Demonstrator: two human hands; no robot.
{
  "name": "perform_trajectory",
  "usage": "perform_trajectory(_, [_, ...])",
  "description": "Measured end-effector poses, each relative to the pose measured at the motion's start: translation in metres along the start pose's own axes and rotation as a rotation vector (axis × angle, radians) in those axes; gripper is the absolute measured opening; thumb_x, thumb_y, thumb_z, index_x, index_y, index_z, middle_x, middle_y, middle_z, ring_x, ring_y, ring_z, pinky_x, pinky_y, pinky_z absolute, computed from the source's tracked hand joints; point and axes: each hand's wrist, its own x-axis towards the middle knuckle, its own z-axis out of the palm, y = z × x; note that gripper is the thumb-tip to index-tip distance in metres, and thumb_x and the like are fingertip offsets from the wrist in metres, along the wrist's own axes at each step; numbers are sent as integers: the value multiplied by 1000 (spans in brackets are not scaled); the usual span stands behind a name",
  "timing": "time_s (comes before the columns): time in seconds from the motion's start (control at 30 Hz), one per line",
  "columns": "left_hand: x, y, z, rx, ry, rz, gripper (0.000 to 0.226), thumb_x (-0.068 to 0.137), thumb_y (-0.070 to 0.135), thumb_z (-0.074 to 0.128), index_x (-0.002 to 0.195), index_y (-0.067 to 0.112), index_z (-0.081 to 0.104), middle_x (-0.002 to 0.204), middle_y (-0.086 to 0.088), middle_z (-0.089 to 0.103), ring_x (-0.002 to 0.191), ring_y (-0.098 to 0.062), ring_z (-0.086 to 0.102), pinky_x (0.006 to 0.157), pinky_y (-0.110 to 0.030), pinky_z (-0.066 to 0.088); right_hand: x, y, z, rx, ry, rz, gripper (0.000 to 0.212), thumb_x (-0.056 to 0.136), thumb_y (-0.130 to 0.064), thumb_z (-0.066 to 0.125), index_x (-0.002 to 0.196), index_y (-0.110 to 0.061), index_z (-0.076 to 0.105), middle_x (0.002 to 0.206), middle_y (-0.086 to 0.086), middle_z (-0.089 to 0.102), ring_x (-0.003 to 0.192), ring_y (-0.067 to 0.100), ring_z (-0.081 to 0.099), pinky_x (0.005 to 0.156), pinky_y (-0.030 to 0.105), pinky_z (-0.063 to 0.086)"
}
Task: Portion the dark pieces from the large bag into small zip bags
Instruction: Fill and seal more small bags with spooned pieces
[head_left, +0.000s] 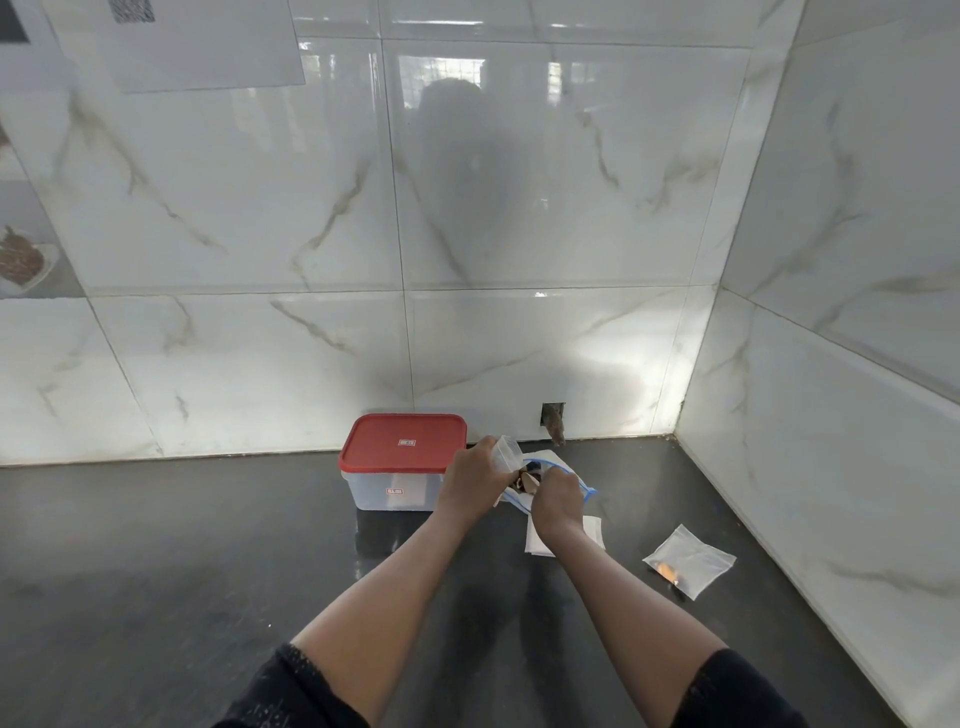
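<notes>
The large clear bag (584, 491) with a blue zip edge lies on the dark counter near the back wall, dark pieces (530, 475) showing at its mouth. My left hand (470, 480) holds a small clear zip bag (508, 451) upright just above that mouth. My right hand (558, 501) is closed at the large bag's opening, over the pieces; what its fingers pinch is hidden. A filled small zip bag (690, 560) lies flat to the right. A few empty small bags (592, 527) lie partly under my right wrist.
A clear plastic box with a red lid (404, 449) stands left of my hands against the tiled wall. A side wall (831, 467) closes the counter (156, 571) on the right. A small hole (552, 415) shows in the back wall tile.
</notes>
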Motion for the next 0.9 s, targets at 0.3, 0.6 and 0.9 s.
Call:
perform_trajectory(0.3, [1,-4,1,36,11,6,41,81,32,64,114,8,56,106,-15,67,102,-36,57,77,-33,42,1,2,-1,40,-10,-46,32,90,8,38,107,2,65,109,16,66,96,25,63,70,30,43])
perform_trajectory(0.6, [0,-3,-4,46,12,-1,47,82,35,66,119,8,56,107,-15,66,103,-35,58,80,-34,43,0,0,4,26,-34,-54,32,89,8,42,111,1,64,114,16,65,106,26,62,82,29,49])
perform_trajectory(0.9, [1,11,-4,236,-37,80,51,80,38,65,120,13,49,114,-11,63,107,-32,58,78,-35,45,-2,-10,6,44,-53,-103,32,92,0,40,111,-1,65,115,15,66,108,29,60,86,32,45])
